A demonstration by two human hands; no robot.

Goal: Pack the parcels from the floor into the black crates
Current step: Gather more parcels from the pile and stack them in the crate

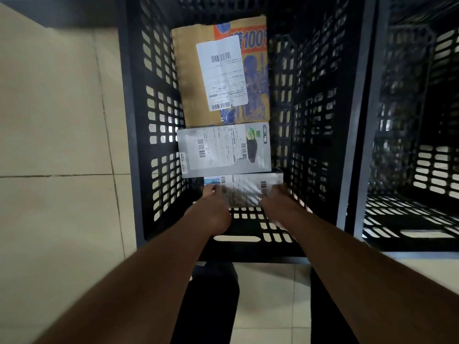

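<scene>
Seating a small white parcel [244, 189] low in the black crate [129, 145], near end. Left hand [213, 209] grips its left edge, right hand [278, 199] its right edge. Beyond it lie a grey box [223, 147], then a cardboard box [218, 73]. Next, I'd say: release, withdraw. Fingertips hidden behind parcel; parcel blurred. Second crate [422, 145] cropped right; floor parcels out of view.
</scene>
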